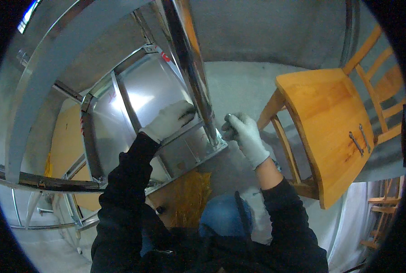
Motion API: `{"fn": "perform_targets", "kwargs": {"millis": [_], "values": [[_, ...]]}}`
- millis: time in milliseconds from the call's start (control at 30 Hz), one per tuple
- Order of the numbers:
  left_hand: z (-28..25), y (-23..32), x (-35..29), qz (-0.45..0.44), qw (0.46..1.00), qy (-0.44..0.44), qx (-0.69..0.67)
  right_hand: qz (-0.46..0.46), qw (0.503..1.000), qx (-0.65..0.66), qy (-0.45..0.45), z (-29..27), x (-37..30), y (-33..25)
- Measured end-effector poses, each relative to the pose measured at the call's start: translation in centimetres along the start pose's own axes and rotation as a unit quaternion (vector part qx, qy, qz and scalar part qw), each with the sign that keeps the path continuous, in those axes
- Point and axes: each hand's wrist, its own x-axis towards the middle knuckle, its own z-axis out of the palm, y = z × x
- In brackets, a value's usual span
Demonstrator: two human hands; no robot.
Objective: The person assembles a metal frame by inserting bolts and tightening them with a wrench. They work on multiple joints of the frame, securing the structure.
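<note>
A stainless steel frame with a shiny sheet-metal panel [150, 82] lies tilted in front of me, with a thin cross brace [126, 102] over the panel. A round chromed leg [189, 59] rises from its near right corner. My left hand [173, 119], in a white glove, lies at the panel's edge beside the foot of this leg. Its fingers are bent, and what they grip is hidden. To the right of the leg, apart from it, my gloved right hand [246, 139] is closed in a pinch. A tiny bright spot shows at its fingertips, too small to name.
A wooden chair [323, 104] stands at the right with two wrenches [360, 140] on its seat. Brown cardboard with tape [184, 195] lies by my knee [225, 216]. A curved metal rail [30, 100] arches at the left. More wooden furniture [382, 209] is at the far right.
</note>
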Motion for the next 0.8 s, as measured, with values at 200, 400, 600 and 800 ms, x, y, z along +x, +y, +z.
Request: {"fn": "perform_targets", "kwargs": {"millis": [200, 400, 600, 800], "values": [[-0.5, 0.8, 0.0, -0.023, 1.0, -0.006, -0.01, -0.283, 0.913, -0.291, 0.038, 0.5, 0.7, 1.4], [-0.6, 1.2, -0.2, -0.039, 0.999, -0.004, 0.013, -0.383, 0.863, -0.33, 0.009, 0.3, 2.1, 2.1], [-1.2, 1.9, 0.0, -0.06, 0.997, -0.032, 0.026, -0.443, 0.82, -0.361, -0.031, -0.7, 3.9, 2.6], [-1.2, 2.0, -0.1, -0.054, 0.998, -0.015, -0.001, -0.488, 0.742, -0.456, -0.061, -1.1, 5.6, 0.7]]}}
